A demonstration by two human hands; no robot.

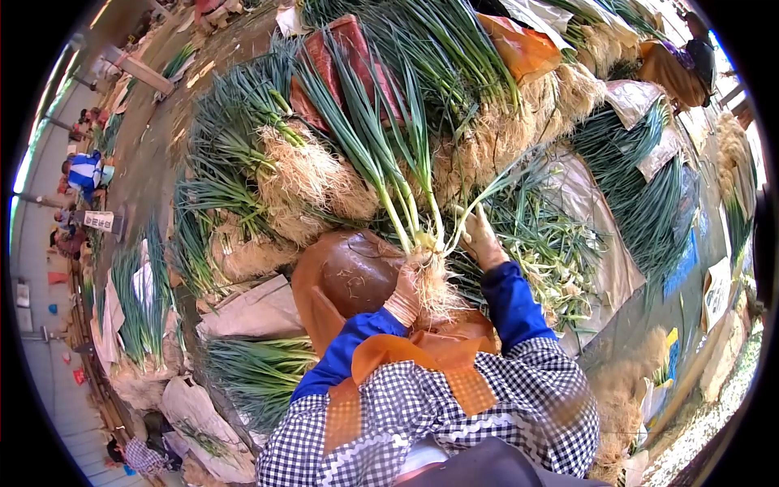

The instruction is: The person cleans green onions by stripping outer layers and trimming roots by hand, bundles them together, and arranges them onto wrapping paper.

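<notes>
While our left hand point(406, 296) grips the onion clump point(412, 213) low down, where the stalks meet the roots point(438, 294), those fingers are clamped on its base and the roots spill down just to their right. Our right hand point(480, 242) is raised beside it, its fingers together on a thin pale leaf point(497, 185) that bends away from the clump and past the fingertips. Above both sets of fingers, we see the green tops fan out toward a red sack point(347, 58). Just left of our left fingers is a shiny brown cover point(357, 276); farther up and left of them lies a root-heavy bundle point(312, 183). To the right of our right fingers, loose trimmings point(556, 268) spread over a beige sheet point(574, 185). Below our left fingers and to their left, another green bundle point(264, 377) lies beside our blue sleeve point(345, 349).
</notes>
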